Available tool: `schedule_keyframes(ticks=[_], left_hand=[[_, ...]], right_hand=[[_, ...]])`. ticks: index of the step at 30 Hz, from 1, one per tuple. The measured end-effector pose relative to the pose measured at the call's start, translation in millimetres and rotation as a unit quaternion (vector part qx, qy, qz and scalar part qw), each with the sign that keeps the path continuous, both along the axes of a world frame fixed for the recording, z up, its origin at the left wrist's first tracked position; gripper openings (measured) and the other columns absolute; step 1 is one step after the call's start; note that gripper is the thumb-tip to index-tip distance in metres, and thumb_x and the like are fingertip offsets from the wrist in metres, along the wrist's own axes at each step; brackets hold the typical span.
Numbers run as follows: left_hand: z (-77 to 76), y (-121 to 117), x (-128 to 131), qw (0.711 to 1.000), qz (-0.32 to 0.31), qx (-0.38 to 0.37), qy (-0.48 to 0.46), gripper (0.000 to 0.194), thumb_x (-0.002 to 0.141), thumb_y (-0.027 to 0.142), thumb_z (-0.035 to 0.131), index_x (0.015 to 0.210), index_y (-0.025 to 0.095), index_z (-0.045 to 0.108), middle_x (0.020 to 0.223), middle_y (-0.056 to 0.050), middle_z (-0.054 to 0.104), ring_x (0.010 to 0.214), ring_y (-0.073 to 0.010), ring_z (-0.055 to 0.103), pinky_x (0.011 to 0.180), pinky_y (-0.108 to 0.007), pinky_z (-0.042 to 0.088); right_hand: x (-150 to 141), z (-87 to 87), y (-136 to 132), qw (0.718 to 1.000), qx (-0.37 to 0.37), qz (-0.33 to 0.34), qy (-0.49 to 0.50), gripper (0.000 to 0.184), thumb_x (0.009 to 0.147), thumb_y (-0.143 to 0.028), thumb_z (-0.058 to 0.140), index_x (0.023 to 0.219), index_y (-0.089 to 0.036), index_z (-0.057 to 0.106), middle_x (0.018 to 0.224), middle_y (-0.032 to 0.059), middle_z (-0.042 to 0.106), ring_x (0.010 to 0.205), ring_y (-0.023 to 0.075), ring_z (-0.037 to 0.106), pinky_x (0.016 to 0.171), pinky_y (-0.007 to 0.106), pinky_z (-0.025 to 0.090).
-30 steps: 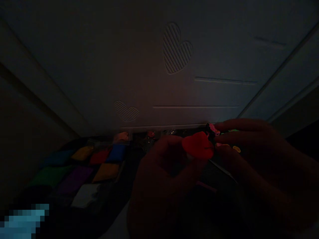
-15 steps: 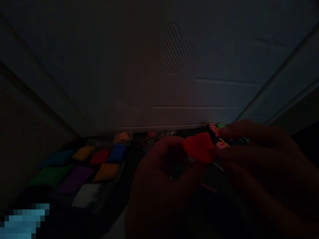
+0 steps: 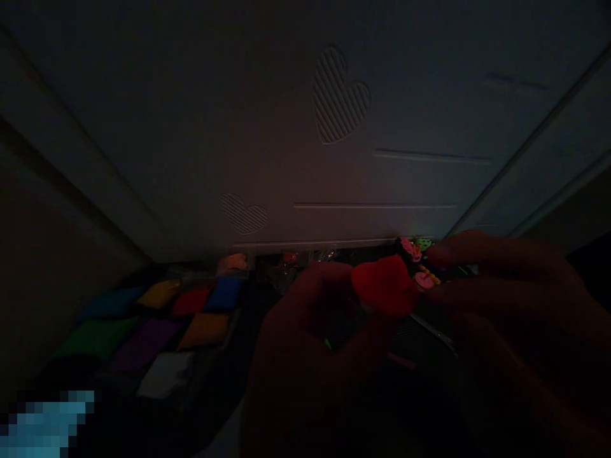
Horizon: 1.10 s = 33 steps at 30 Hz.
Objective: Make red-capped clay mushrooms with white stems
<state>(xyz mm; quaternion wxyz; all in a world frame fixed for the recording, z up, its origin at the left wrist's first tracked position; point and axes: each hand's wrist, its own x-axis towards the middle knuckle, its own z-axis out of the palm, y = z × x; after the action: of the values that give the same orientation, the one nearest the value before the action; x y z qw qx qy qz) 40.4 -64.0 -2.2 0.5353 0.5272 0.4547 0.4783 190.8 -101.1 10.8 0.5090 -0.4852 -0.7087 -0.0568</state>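
Observation:
A red lump of what looks like modelling clay (image 3: pixel 384 286), shaped with a rounded, flared edge, is pinched between the thumb and fingers of my left hand (image 3: pixel 305 356). Something pale shows under its lower edge, too dark to name. My right hand (image 3: pixel 506 292) is just to the right of the lump, fingers apart and seemingly holding nothing. Behind its fingertips lie a pink round clay piece with a yellow twisted edge (image 3: pixel 424 280) and a pink and green decorated piece (image 3: pixel 411 249). The picture is very dark, so finger detail is hard to see.
Coloured packets lie at left, among them a green packet (image 3: pixel 98 337), a blue packet (image 3: pixel 224 294) and a white packet (image 3: pixel 165 375). A thin metal tool (image 3: pixel 434 332) and a pinkish stick (image 3: pixel 401 361) rest below my hands. A pale panel with embossed hearts (image 3: pixel 341 95) rises behind.
My right hand has drawn slightly right, its fingers off the red clay. More of the metal tool and the pink piece shows. My left hand stays nearly still.

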Motion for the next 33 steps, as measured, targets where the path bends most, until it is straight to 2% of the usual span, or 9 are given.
schedule_keyframes(ticks=[8, 16, 26, 30, 33], left_hand=[[-3.2, 1.5, 3.7, 0.999, 0.037, 0.032, 0.01, 0.02, 0.058, 0.033, 0.076, 0.075, 0.035, 0.067, 0.069, 0.007, 0.065, 0.063, -0.0159, 0.063, 0.057, -0.026, 0.051], [2.0, -2.0, 2.5, 1.0, 0.025, 0.006, 0.01, 0.017, 0.063, 0.028, 0.074, 0.078, 0.032, 0.065, 0.073, 0.005, 0.065, 0.073, -0.0169, 0.065, 0.065, -0.027, 0.05], [2.7, -3.0, 3.1, 1.0, 0.017, 0.008, 0.005, 0.017, 0.061, 0.029, 0.074, 0.076, 0.032, 0.066, 0.068, 0.007, 0.064, 0.066, -0.0149, 0.065, 0.059, -0.024, 0.051], [1.9, -2.4, 4.0, 1.0, 0.02, 0.003, -0.001, 0.018, 0.061, 0.028, 0.073, 0.076, 0.033, 0.066, 0.069, 0.007, 0.063, 0.066, -0.015, 0.064, 0.063, -0.025, 0.052], [3.5, -1.8, 3.3, 1.0, 0.008, -0.007, 0.0, 0.017, 0.062, 0.03, 0.074, 0.077, 0.032, 0.066, 0.069, 0.006, 0.063, 0.066, -0.015, 0.064, 0.062, -0.025, 0.052]], right_hand=[[-5.8, -0.6, 2.4, 0.999, 0.027, 0.022, 0.001, 0.009, 0.088, -0.027, 0.056, 0.09, -0.028, 0.065, 0.109, -0.0036, 0.063, 0.096, 0.0127, 0.06, 0.08, 0.026, 0.05], [-3.4, 0.7, 2.7, 1.0, 0.022, -0.003, -0.015, 0.014, 0.09, -0.036, 0.052, 0.094, -0.029, 0.063, 0.106, -0.0022, 0.063, 0.092, 0.0144, 0.059, 0.069, 0.029, 0.051], [0.1, -3.1, 4.4, 0.999, -0.002, -0.002, -0.043, 0.017, 0.091, -0.041, 0.046, 0.096, -0.035, 0.062, 0.113, -0.0054, 0.058, 0.097, 0.0164, 0.058, 0.076, 0.034, 0.049], [-0.2, -1.4, 3.3, 0.999, -0.002, -0.004, -0.045, 0.018, 0.091, -0.039, 0.047, 0.101, -0.034, 0.061, 0.111, -0.0028, 0.059, 0.095, 0.0179, 0.058, 0.071, 0.034, 0.049], [-3.3, -1.0, 2.7, 1.0, 0.014, -0.003, -0.026, 0.016, 0.091, -0.037, 0.049, 0.098, -0.031, 0.063, 0.108, -0.0005, 0.061, 0.093, 0.0186, 0.059, 0.07, 0.035, 0.049]])
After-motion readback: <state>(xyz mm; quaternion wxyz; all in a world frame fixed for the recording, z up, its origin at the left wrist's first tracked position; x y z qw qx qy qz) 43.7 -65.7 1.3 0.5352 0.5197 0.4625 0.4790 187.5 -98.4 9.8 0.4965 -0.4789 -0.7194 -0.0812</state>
